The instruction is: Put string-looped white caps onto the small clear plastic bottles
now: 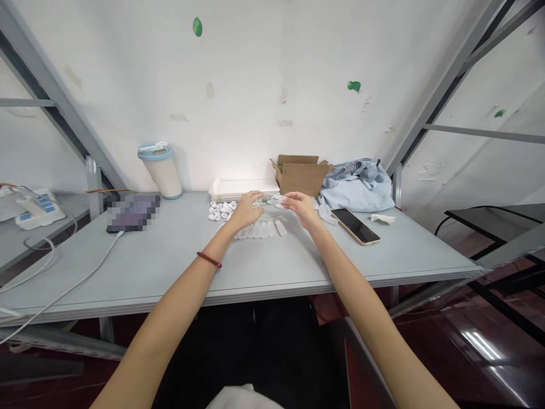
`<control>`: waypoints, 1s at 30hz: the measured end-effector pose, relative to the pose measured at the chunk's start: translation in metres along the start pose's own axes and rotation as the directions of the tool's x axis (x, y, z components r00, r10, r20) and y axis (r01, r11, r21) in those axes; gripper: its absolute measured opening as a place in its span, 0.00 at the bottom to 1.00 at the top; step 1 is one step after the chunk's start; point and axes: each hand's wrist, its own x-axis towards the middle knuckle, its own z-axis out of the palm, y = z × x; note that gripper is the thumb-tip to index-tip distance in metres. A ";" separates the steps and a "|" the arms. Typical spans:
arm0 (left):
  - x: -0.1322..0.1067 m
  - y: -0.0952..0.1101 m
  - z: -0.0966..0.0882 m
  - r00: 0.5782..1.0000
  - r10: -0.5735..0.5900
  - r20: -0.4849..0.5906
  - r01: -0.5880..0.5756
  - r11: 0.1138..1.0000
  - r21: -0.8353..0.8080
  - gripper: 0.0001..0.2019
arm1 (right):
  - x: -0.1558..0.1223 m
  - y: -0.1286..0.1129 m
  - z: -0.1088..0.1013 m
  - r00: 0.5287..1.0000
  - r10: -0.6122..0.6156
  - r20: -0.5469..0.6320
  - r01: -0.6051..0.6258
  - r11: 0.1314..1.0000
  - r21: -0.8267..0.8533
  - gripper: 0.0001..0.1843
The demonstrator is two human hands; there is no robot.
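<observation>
Both my arms reach out over a grey table (170, 261). My left hand (246, 209), with a red bead bracelet on its wrist, hovers with curled fingers over a pile of small white plastic parts (220, 210). My right hand (301, 207) is beside it, its fingers pinched round a small white piece (277, 199). Below the hands lies a row of several white oval pieces (260, 229) on thin wire loops. Whether the left fingers hold anything is hidden.
A white tray (238, 187) and an open cardboard box (301, 175) stand behind the hands. A phone (355, 226), a crumpled blue cloth (357, 185) and a tissue (382, 218) lie right. A tablet (133, 213) with a white cable, and a white cup with blue lid (160, 169), sit left.
</observation>
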 end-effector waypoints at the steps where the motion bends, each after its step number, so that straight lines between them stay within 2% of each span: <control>1: 0.000 0.000 0.000 1.000 0.000 0.001 0.000 1.000 -0.003 0.25 | 0.000 0.000 0.000 1.000 0.001 0.001 -0.001 1.000 -0.005 0.12; 11: 0.000 -0.001 0.001 0.999 -0.027 -0.023 0.027 0.999 -0.030 0.25 | 0.000 0.001 0.001 1.000 0.002 0.008 -0.002 1.000 -0.012 0.12; 21: -0.001 0.001 0.001 0.999 -0.032 0.013 0.032 0.999 -0.019 0.26 | -0.001 0.000 0.002 1.000 0.003 -0.010 -0.003 1.000 0.005 0.12; 30: 0.000 0.001 0.002 0.999 -0.034 -0.006 0.033 0.997 -0.066 0.26 | 0.001 0.002 0.000 1.000 0.000 -0.014 0.000 1.000 -0.009 0.12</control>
